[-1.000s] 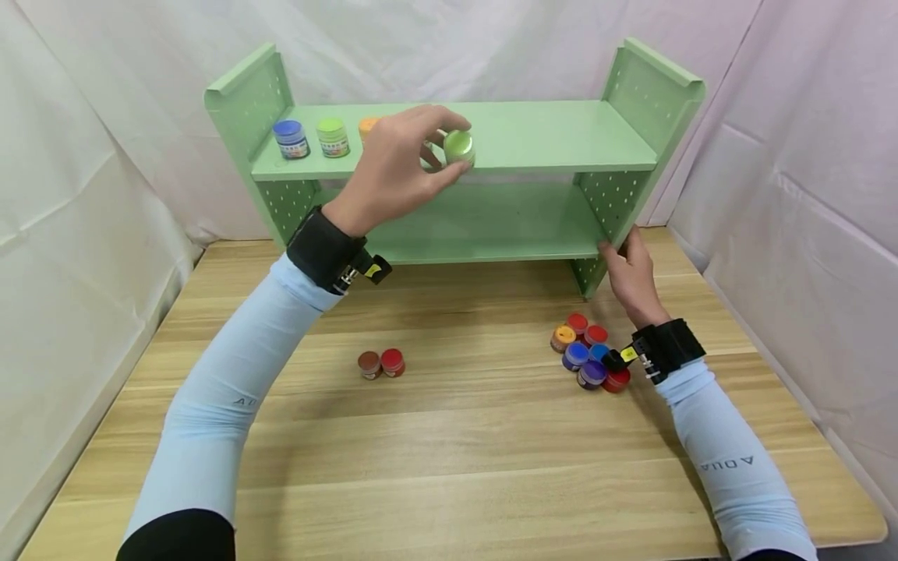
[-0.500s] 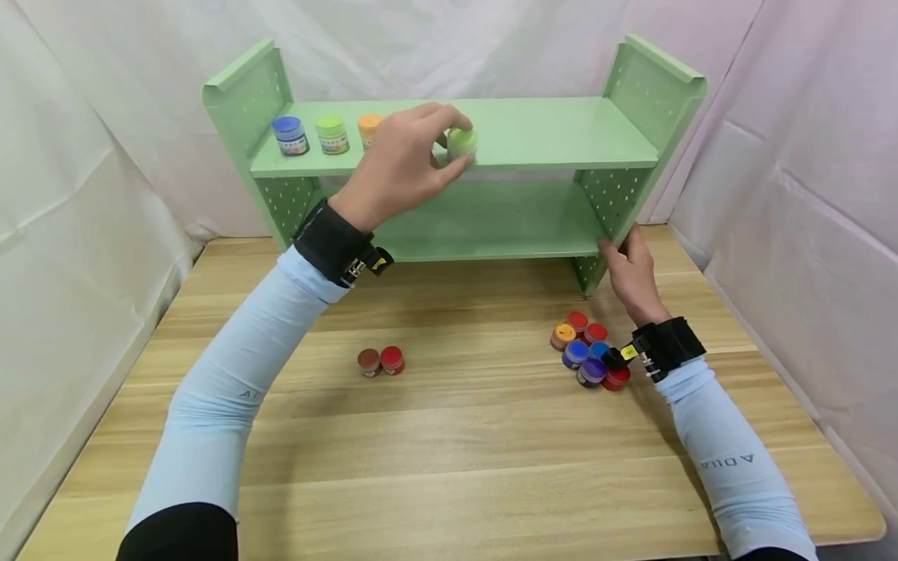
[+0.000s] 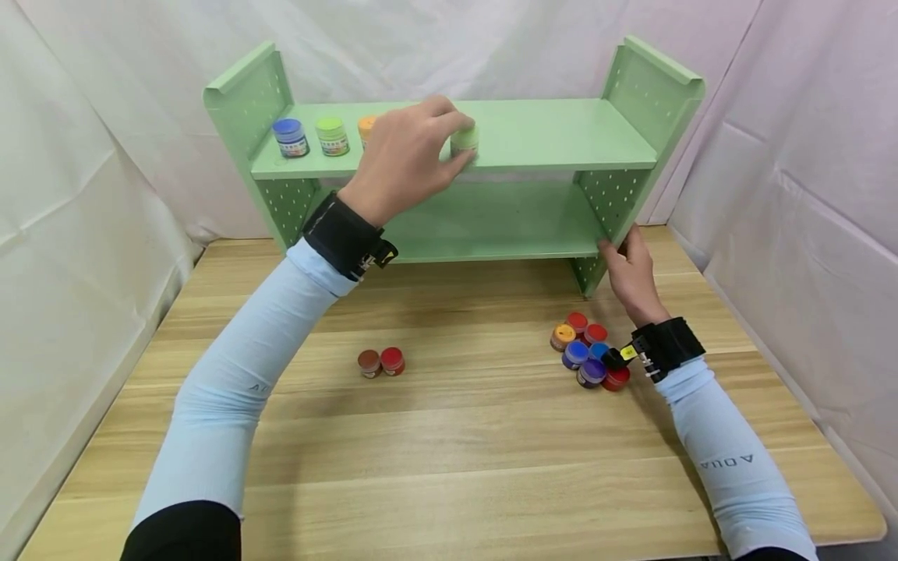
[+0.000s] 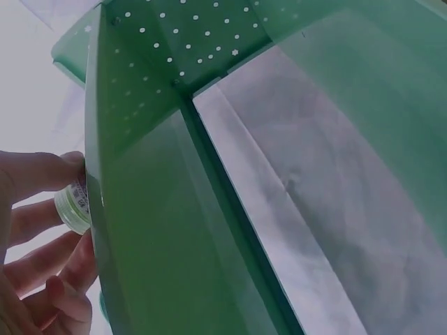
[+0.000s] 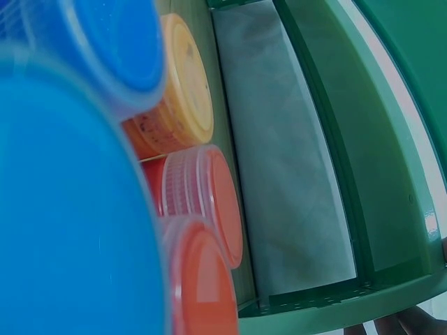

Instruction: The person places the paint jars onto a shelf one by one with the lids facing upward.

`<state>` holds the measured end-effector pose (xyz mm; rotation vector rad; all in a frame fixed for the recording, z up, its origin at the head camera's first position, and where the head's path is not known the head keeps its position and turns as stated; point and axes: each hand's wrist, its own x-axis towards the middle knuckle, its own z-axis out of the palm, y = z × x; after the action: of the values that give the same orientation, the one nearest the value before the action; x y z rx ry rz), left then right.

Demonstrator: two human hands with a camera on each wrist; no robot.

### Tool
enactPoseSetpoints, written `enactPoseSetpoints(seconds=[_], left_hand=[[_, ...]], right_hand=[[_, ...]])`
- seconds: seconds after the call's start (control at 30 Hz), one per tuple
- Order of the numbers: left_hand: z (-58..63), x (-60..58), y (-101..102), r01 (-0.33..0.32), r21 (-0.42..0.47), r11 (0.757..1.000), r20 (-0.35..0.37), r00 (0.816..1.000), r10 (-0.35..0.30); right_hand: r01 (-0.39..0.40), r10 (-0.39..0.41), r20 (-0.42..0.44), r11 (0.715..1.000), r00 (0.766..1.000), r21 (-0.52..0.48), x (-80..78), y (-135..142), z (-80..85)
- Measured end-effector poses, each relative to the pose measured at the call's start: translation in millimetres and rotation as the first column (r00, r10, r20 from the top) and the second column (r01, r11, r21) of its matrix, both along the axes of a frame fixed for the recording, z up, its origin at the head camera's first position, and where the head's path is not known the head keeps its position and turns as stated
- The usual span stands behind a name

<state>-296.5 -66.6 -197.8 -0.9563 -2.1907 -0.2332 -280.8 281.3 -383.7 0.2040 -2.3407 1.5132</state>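
My left hand (image 3: 410,152) pinches a small light-green paint jar (image 3: 464,141) between thumb and fingers, at the front of the upper board of a green two-tier shelf (image 3: 547,132). In the left wrist view the jar (image 4: 74,206) is beside the shelf's edge, partly covered by the fingers. To its left on that board stand a blue jar (image 3: 291,138), a lime-green jar (image 3: 333,136) and an orange jar (image 3: 367,128) half hidden behind the hand. My right hand (image 3: 633,279) grips the lower right side panel of the shelf, its fingers wrapping behind the panel.
A cluster of several jars, blue, red, purple and orange (image 3: 563,336), stands on the wooden table (image 3: 449,452) by the right wrist. A brown jar (image 3: 369,363) and a red jar (image 3: 393,361) stand together left of centre. White curtains (image 3: 77,156) hang around the table.
The left hand has shifted slightly to the right with the light-green jar, which was tilted with its lid toward the camera and now stands more upright. The right hand stays in place.
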Motion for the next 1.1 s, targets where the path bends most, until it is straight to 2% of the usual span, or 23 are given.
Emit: enactPoseSetpoints(seconds=[0.3,0.57,0.93,1.1], left_hand=[[6.1,-2.9,10.0,-0.086,-0.054,0.995,0.001,0.996,0.087],[4.1,-7.3,14.7,-0.135,-0.078,0.988,-0.024,0.991,0.133],[2.3,-5.6,13.5,-0.144,-0.099,0.985,-0.055,0.989,0.139],[-1.6,1.1,8.1,-0.101,-0.062,0.993,-0.090,0.991,0.095]], right_hand=[[0.001,-0.001,-0.001,1.000,1.000,-0.011,-0.3,1.8,0.9],[0.002,-0.002,0.000,1.000,1.000,-0.014,-0.6,1.9,-0.5],[0.010,-0.010,-0.011,1.000,1.000,-0.008,0.1,1.6,-1.4],[0.007,-0.007,-0.016,1.000,1.000,-0.015,0.8,1.8,-0.9]])
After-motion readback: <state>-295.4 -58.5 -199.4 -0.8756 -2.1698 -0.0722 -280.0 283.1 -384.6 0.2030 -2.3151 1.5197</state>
